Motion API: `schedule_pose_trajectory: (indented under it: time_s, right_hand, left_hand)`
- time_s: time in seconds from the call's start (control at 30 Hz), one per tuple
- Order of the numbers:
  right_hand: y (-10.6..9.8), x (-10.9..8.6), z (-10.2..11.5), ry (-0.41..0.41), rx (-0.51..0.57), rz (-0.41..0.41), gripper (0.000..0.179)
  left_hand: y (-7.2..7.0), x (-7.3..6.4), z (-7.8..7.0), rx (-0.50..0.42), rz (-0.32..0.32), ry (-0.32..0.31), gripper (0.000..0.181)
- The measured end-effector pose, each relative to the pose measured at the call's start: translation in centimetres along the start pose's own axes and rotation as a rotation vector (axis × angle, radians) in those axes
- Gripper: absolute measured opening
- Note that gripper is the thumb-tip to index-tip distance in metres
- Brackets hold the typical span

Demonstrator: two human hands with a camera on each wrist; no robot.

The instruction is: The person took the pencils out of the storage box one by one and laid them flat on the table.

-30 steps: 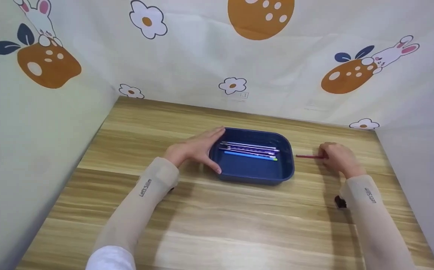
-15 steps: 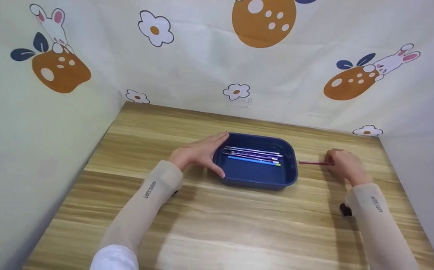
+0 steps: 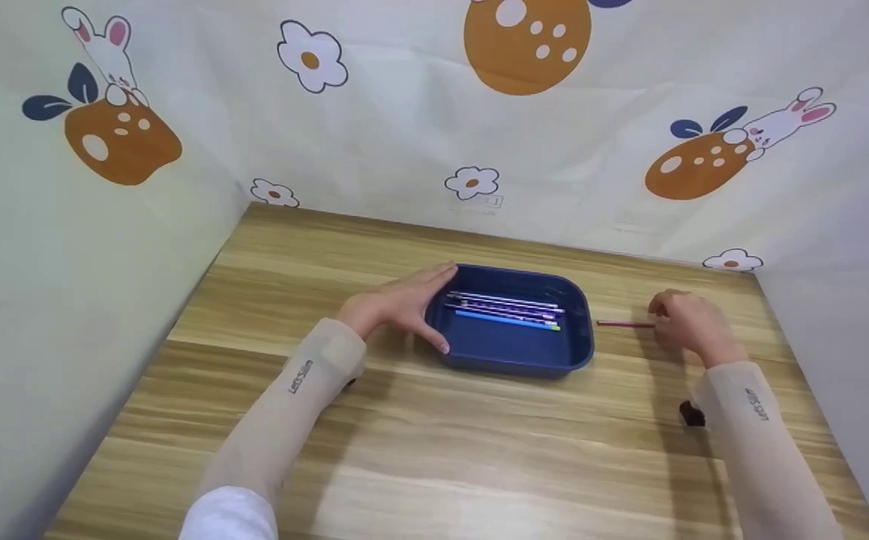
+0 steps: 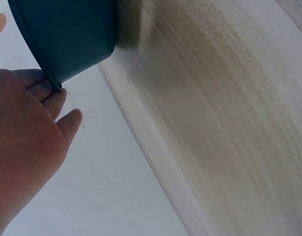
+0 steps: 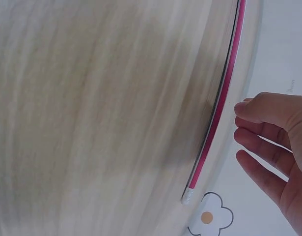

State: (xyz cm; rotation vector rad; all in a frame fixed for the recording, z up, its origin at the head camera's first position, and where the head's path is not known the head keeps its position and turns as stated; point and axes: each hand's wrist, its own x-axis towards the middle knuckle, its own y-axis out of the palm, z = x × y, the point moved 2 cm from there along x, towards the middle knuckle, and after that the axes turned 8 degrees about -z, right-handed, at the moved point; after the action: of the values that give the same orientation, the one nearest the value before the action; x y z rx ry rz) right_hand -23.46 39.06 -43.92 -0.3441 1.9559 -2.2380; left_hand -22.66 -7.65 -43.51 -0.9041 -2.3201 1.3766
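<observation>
A blue rectangular plastic box (image 3: pixel 509 352) stands on the table in the head view, with several pencils (image 3: pixel 505 306) lying lengthwise inside. My left hand (image 3: pixel 397 304) spans the box's left end, thumb at the near corner and fingers at the far one. Its fingers meet the box rim (image 4: pixel 35 56) in the left wrist view. To the right of the box a red pencil (image 3: pixel 621 324) lies on the table. Above it is my right hand (image 3: pixel 693 322). The right wrist view shows these loosely bent fingers (image 5: pixel 261 147) apart from the red pencil (image 5: pixel 222 98), holding nothing.
The wood-grain table (image 3: pixel 434 450) is bordered by a pale printed sheet (image 3: pixel 382 112) at the back and sides. A small black object (image 3: pixel 692 413) shows under the right wrist.
The head view has shifted slightly. My right hand's fingers have moved a little at the red pencil, which stays in about the same place. My left hand stays at the box.
</observation>
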Motion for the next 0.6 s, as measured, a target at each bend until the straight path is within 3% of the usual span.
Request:
schedule_pose_trajectory:
  time_s: [0.6]
  right_hand:
    - [-0.9,1.0,1.8,-0.030,0.067,-0.045,0.026]
  left_hand:
    - [0.0,-0.1,0.0,-0.013,0.004,-0.010,0.132]
